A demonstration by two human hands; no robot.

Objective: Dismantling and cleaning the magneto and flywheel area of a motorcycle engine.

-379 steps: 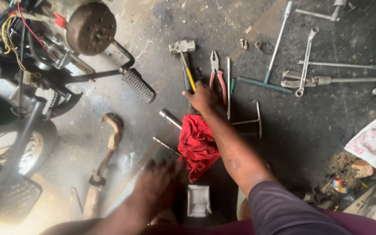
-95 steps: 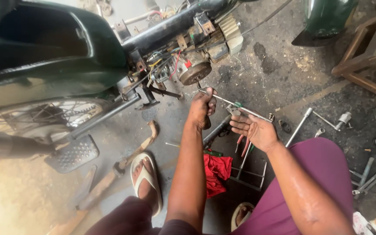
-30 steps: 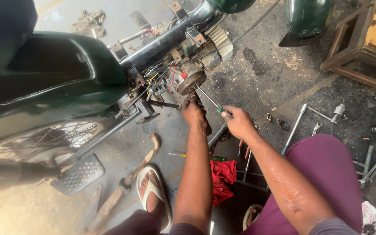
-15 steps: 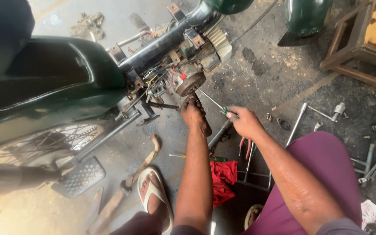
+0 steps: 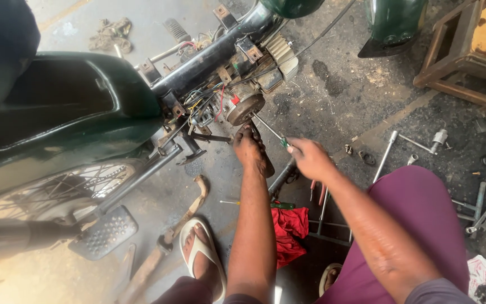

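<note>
A dark green motorcycle (image 5: pixel 80 118) stands on the left with its engine exposed. A round metal rotor (image 5: pixel 244 108) sits on the engine's side, with red and yellow wires beside it. My left hand (image 5: pixel 250 147) is just below the rotor, closed over a dark rubber foot peg (image 5: pixel 266 167). My right hand (image 5: pixel 310 159) grips a green-handled screwdriver (image 5: pixel 269 131). Its thin metal shaft points up-left toward the rotor.
On the oily floor lie a red cloth (image 5: pixel 289 232), another screwdriver (image 5: pixel 277 205), red-handled pliers (image 5: pixel 316 192) and several wrenches (image 5: pixel 482 209). A wooden stool (image 5: pixel 462 56) stands at the top right. My sandalled foot (image 5: pixel 201 260) is near a metal pedal plate (image 5: pixel 103 232).
Earlier my right hand reached among tools on the floor; then both hands came up to the engine. Over the last second they have stayed almost still at the rotor.
</note>
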